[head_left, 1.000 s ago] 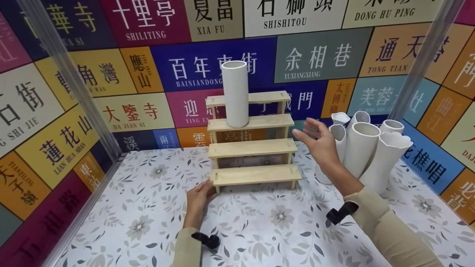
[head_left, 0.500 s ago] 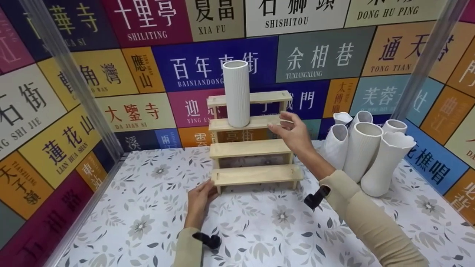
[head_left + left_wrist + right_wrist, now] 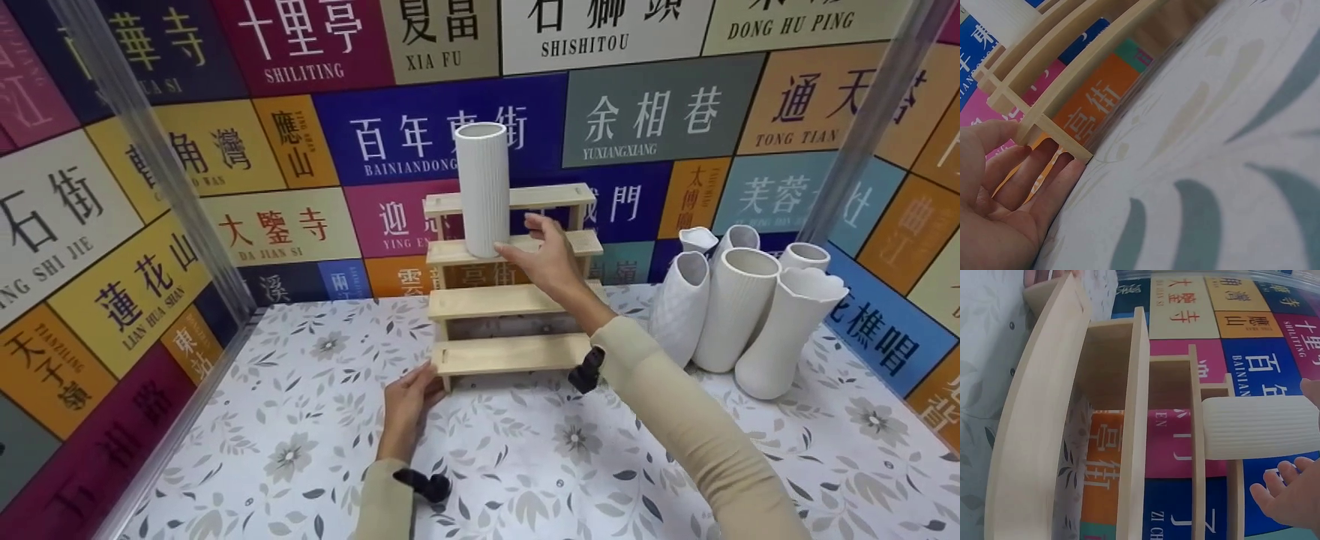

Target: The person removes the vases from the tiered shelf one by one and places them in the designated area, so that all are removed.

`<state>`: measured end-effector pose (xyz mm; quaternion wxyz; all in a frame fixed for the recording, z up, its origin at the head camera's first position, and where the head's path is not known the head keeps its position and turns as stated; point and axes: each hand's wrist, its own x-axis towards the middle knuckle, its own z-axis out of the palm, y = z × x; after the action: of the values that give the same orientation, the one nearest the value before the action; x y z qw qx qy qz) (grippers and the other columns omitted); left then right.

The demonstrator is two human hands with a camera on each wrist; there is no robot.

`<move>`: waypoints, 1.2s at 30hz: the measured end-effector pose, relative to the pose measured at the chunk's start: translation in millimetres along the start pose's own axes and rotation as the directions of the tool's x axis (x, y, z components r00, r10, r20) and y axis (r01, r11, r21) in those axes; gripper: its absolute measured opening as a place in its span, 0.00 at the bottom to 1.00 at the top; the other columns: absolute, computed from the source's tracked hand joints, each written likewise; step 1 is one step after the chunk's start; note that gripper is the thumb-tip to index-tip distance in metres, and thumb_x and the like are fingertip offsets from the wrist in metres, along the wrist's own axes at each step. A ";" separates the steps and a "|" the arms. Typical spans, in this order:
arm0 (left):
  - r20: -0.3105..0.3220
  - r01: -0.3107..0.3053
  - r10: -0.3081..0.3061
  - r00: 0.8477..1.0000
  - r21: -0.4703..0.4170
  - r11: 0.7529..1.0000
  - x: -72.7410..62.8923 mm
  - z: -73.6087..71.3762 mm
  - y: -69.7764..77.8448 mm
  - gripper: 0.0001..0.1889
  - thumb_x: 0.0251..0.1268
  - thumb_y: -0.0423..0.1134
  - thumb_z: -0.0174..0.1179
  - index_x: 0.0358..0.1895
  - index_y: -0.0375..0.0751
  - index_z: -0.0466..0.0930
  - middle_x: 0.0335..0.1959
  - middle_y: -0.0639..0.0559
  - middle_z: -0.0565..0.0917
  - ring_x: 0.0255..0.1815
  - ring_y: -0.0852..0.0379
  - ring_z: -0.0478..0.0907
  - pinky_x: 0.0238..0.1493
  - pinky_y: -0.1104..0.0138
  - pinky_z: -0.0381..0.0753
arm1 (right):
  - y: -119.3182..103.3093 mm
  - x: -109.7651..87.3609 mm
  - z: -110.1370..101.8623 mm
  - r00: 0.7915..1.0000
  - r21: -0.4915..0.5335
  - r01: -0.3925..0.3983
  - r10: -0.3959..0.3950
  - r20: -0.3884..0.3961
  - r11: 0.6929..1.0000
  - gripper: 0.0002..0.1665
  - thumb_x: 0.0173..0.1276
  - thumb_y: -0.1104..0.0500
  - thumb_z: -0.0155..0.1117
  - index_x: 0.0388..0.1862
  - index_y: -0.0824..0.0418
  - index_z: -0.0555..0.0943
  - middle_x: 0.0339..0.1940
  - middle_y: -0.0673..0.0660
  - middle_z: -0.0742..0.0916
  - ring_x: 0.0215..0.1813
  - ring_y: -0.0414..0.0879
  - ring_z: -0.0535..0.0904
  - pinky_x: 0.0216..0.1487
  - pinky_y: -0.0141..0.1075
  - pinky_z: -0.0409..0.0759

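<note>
A four-step wooden display stand [image 3: 510, 300] stands on the table. On its third step up, a white ribbed cylindrical vase [image 3: 484, 191] stands upright toward the left. My left hand [image 3: 407, 401] holds the front left corner of the lowest step; in the left wrist view, the thumb [image 3: 1002, 132] lies at the step's end and the fingers sit by the leg. To the right of the vase is my right hand [image 3: 551, 259], thumb and fingers spread apart, the thumb overlapping the vase's base in the head view. In the right wrist view its fingers [image 3: 1275, 486] are beside the vase.
Several white vases stand grouped at the right, including a fluted-rim one [image 3: 787, 330] and a ribbed one [image 3: 739, 315]. Floral cloth [image 3: 285, 450] covers the table. Behind it rises a wall of coloured sign panels [image 3: 637, 112], with clear posts at both corners.
My right hand has moved left from beside the grouped vases to the vase on the stand. The left hand has stayed at the stand's front left corner.
</note>
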<state>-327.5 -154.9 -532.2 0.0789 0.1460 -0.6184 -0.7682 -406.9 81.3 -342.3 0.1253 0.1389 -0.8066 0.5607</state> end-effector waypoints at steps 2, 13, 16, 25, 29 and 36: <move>0.011 -0.006 0.006 1.000 -0.003 1.000 0.4 -0.4 -1.5 0.23 0.71 0.40 0.62 0.64 0.32 0.76 0.54 0.32 0.85 0.52 0.44 0.87 0.51 0.62 0.89 | 2.0 5.3 4.7 1.000 -0.025 -0.019 0.019 -0.004 1.000 0.50 0.62 0.42 0.73 0.76 0.58 0.63 0.75 0.57 0.70 0.76 0.54 0.66 0.77 0.47 0.69; -0.010 0.053 -0.053 0.999 0.015 0.998 3.2 -1.7 0.2 0.22 0.70 0.41 0.63 0.64 0.36 0.77 0.60 0.35 0.83 0.54 0.47 0.86 0.52 0.64 0.89 | 7.3 35.5 23.6 0.993 -0.057 -0.116 0.115 -0.029 0.992 0.55 0.61 0.42 0.74 0.79 0.58 0.56 0.77 0.59 0.67 0.77 0.54 0.64 0.76 0.48 0.70; -0.008 0.044 -0.044 0.999 0.005 0.999 2.9 -0.7 0.2 0.23 0.70 0.41 0.63 0.64 0.35 0.77 0.59 0.34 0.83 0.55 0.45 0.86 0.52 0.63 0.89 | 6.1 42.4 29.0 0.993 -0.053 -0.116 0.114 -0.033 0.992 0.56 0.61 0.42 0.74 0.79 0.58 0.55 0.77 0.60 0.67 0.77 0.54 0.63 0.77 0.48 0.69; -0.009 0.015 -0.014 1.000 0.052 0.999 -0.9 3.2 -3.3 0.24 0.70 0.42 0.64 0.64 0.34 0.77 0.58 0.34 0.83 0.54 0.44 0.86 0.51 0.64 0.89 | 8.8 53.6 39.7 0.993 0.069 -0.111 0.113 -0.031 0.991 0.60 0.61 0.48 0.75 0.81 0.61 0.49 0.77 0.62 0.65 0.76 0.56 0.65 0.77 0.47 0.70; 0.010 -0.039 0.039 0.999 0.073 0.997 -1.8 4.0 -2.6 0.24 0.69 0.43 0.64 0.63 0.32 0.77 0.55 0.33 0.84 0.52 0.44 0.87 0.49 0.64 0.90 | 10.3 57.0 39.0 0.993 0.092 -0.100 0.105 -0.048 0.991 0.62 0.61 0.48 0.76 0.81 0.60 0.46 0.76 0.61 0.66 0.76 0.55 0.66 0.77 0.46 0.69; -0.019 -0.050 0.052 0.998 0.109 0.993 0.4 -1.3 0.8 0.21 0.69 0.43 0.64 0.60 0.35 0.80 0.51 0.35 0.87 0.49 0.48 0.88 0.48 0.65 0.90 | 7.9 61.3 46.7 0.995 0.124 -0.082 0.087 -0.037 0.989 0.58 0.62 0.50 0.75 0.81 0.59 0.49 0.75 0.61 0.67 0.75 0.54 0.68 0.76 0.47 0.71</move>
<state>-327.5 -156.3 -531.8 0.0972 0.1426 -0.6618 -0.7295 -469.0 34.9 -343.1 0.1097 0.1000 -0.7730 0.6168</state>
